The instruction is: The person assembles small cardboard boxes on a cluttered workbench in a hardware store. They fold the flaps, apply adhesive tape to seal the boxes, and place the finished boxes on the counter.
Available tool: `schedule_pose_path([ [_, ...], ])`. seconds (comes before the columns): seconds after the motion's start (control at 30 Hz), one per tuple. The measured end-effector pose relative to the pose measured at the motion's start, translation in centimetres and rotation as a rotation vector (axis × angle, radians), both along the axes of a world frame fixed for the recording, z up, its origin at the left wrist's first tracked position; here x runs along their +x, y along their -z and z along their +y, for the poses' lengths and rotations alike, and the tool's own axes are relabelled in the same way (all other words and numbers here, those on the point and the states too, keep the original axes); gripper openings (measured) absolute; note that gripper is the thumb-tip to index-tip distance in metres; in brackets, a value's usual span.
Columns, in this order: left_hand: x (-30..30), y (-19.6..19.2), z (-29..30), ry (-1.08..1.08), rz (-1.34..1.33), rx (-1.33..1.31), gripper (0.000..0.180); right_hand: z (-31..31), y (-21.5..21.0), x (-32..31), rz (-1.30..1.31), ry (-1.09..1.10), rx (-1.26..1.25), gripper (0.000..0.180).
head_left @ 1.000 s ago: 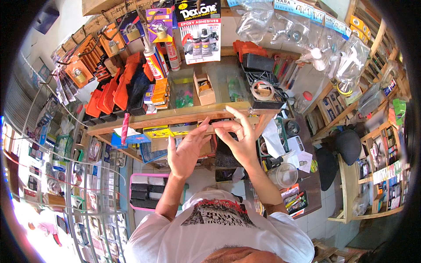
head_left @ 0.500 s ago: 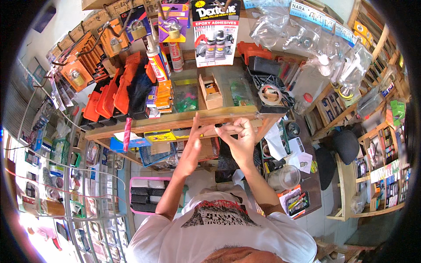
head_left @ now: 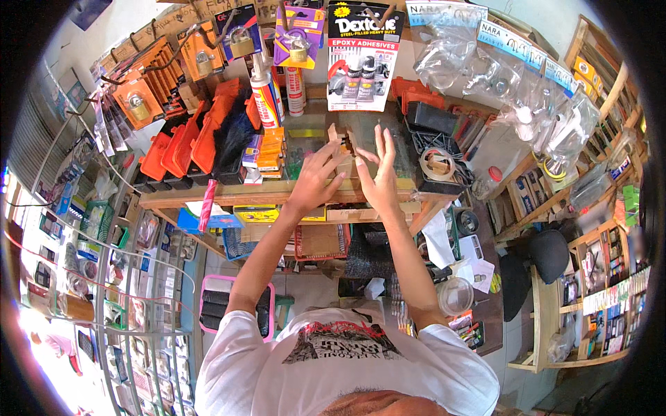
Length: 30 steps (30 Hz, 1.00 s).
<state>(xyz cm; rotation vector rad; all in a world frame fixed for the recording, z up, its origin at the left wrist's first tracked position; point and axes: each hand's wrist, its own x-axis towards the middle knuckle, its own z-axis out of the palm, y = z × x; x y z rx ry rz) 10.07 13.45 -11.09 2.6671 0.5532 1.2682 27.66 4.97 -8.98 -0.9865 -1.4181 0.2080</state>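
Both my hands reach over the glass-topped wooden counter (head_left: 229, 196), one on either side of a small open cardboard box (head_left: 333, 132) with small dark pieces in it. My left hand (head_left: 318, 182) is at the box's left side, fingers apart and slightly bent. On the right, my right hand (head_left: 378, 179) has its fingers stretched up and the thumb spread toward the box. Nothing shows in either hand. Whether the fingertips touch the box I cannot tell, and the hands hide its lower part.
Left of the hands stand small orange boxes (head_left: 272, 149), a sealant tube (head_left: 265, 93) and orange-lidded black cases (head_left: 191, 149). A carded adhesive pack (head_left: 364, 59) hangs ahead. A tape roll (head_left: 437, 164) rests on a black bin at right; plastic packets (head_left: 499, 90) hang above.
Both hands have moved forward from the counter's front edge to the cardboard box. My right hand's pinch on a small dark thing has opened, and that thing no longer shows.
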Motion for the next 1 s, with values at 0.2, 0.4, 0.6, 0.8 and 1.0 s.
schedule_pose_path([
  [0.2,0.3,0.0,-0.2,0.04,-0.007,0.022,0.062,0.3,1.2,0.1,-0.058,0.032,0.03,0.076],
  [0.4,0.6,0.6,-0.2,0.011,0.037,0.033,0.06,0.6,1.9,0.1,-0.078,0.082,0.042,0.078],
  [0.6,0.3,0.6,-0.1,0.011,0.056,-0.004,0.056,0.3,2.6,0.1,-0.1,0.085,0.042,0.078],
  [0.8,0.2,0.3,0.1,0.069,0.045,-0.064,0.063,0.2,2.9,0.1,-0.102,0.059,0.023,0.077],
  [1.0,0.0,0.9,0.6,0.124,-0.009,-0.141,0.067,1.1,0.2,2.4,0.176,-0.148,-0.275,0.063],
])
